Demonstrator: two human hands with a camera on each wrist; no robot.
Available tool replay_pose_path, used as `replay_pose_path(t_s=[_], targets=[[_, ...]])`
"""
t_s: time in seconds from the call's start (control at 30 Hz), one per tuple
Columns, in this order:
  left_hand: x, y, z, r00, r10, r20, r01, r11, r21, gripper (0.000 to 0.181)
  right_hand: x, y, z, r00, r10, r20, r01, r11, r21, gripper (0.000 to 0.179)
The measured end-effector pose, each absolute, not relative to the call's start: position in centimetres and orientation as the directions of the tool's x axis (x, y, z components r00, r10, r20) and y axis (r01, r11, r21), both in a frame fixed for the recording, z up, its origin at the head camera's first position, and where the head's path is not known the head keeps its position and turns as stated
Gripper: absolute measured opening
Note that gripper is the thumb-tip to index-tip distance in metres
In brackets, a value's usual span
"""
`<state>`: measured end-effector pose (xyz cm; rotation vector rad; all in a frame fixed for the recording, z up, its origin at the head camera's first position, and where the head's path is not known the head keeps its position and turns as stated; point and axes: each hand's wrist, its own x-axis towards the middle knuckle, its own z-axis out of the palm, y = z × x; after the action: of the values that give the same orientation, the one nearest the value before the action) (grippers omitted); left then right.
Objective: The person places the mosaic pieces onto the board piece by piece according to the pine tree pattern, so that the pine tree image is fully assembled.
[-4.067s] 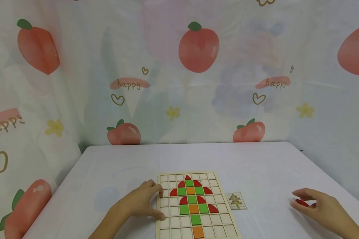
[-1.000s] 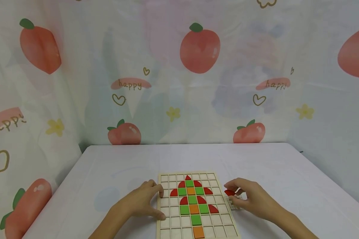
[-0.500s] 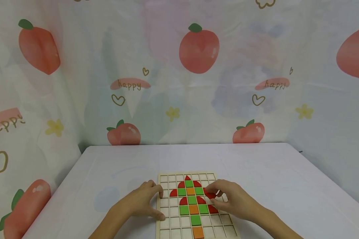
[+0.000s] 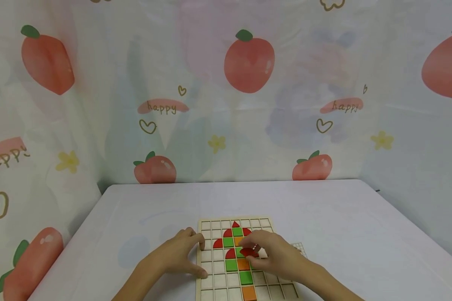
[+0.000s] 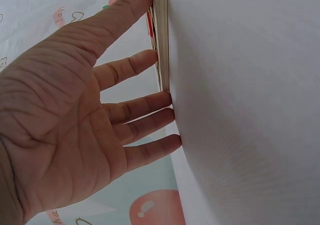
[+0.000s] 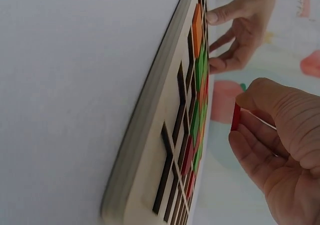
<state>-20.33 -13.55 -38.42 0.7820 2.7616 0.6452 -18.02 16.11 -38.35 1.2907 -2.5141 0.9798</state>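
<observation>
My right hand [image 4: 275,255] pinches a red piece [image 4: 249,252] between thumb and fingers, held above the middle of the wooden grid board [image 4: 210,292]. In the right wrist view the red piece [image 6: 236,116] appears edge-on, apart from the board. On the board, green squares [image 4: 245,277], orange squares [image 4: 249,293] and red curved pieces [image 4: 218,243] form a tree shape, with a small red triangle [image 4: 235,224] on top. My right hand hides part of its right side. My left hand [image 4: 177,253] touches the board's left edge, thumb and fingers spread and fairly straight [image 5: 65,110].
A small pattern card [image 4: 301,247] lies to the right of the board, partly hidden by my right hand. The white-covered table [image 4: 154,205] extends behind and to both sides. A fruit-printed cloth [image 4: 196,125] hangs at the back and sides.
My right hand has carried the red piece from the far right of the table, past the pattern card, leftward over the board. The left hand stays at the board's left edge.
</observation>
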Motion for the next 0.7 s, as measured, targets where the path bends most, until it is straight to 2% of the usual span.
replay_pose_path(t_s=[0.17,0.37,0.7], targets=[[-20.4,-13.6,-38.5,-0.839,0.539,-0.069,0.457,0.768,0.448,0.053,-17.8,14.6,-38.3,-0.661,-0.680,0.318,-0.718,0.450,-0.531,0.024],[-20.4,-13.6,-38.5,-0.840,0.538,-0.069,0.455,0.768,0.451,0.053,-18.0,12.9,-38.3,-0.625,-0.730,0.277,-0.746,0.453,-0.488,0.025],[-20.4,-13.7,-38.6,-0.838,0.543,-0.057,0.464,0.763,0.450,0.053,-18.3,11.0,-38.2,-0.654,-0.747,0.117,-0.695,0.533,-0.482,0.029]])
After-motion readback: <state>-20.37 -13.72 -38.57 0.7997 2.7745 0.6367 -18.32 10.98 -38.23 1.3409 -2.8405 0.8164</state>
